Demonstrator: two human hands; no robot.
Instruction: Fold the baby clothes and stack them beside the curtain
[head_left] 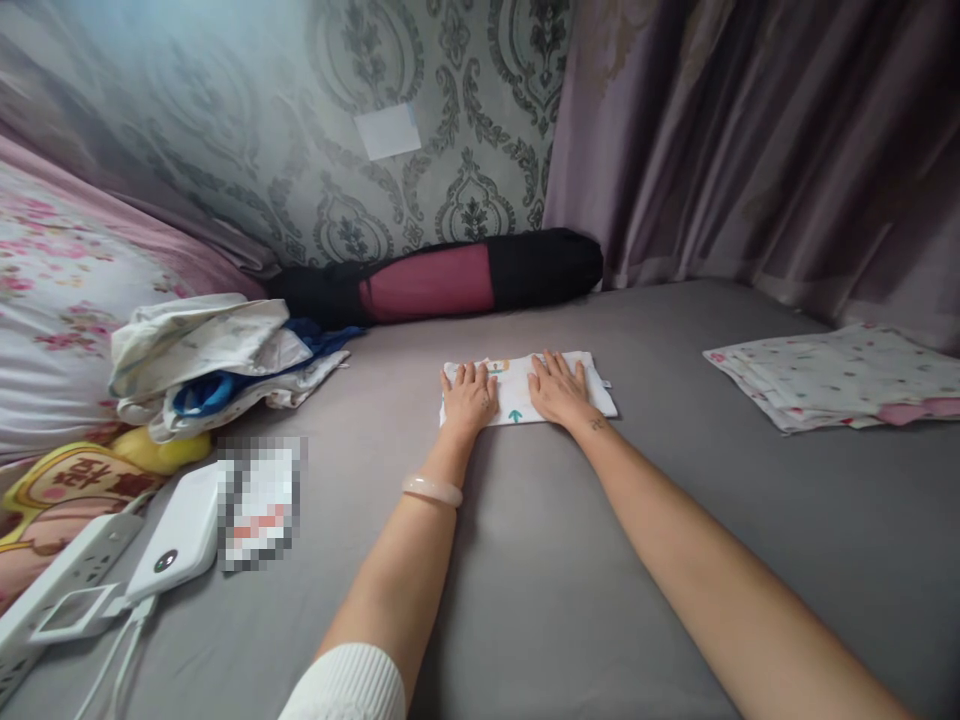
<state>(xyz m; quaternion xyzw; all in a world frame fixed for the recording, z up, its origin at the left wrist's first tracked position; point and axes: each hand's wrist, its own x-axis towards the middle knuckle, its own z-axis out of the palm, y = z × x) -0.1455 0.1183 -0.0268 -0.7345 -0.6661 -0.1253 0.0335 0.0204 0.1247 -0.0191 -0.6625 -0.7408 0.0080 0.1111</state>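
A folded white cloth [517, 385] with small coloured prints lies flat on the grey bed sheet [570, 560]. My left hand [470, 395] rests palm down on its left part, fingers spread. On the right part lies my right hand [559, 387], likewise flat with the fingers apart. Neither hand grips anything. A small tag sticks out at the cloth's right edge. Part of the print is covered by my hands.
Crumpled clothes [217, 350] are heaped at the left, and a folded patterned cloth stack [832, 375] lies at the right. A long black and maroon bag [427, 280] runs along the wall. Near left are a white power bank [184, 525] and a power strip [75, 570] with cables.
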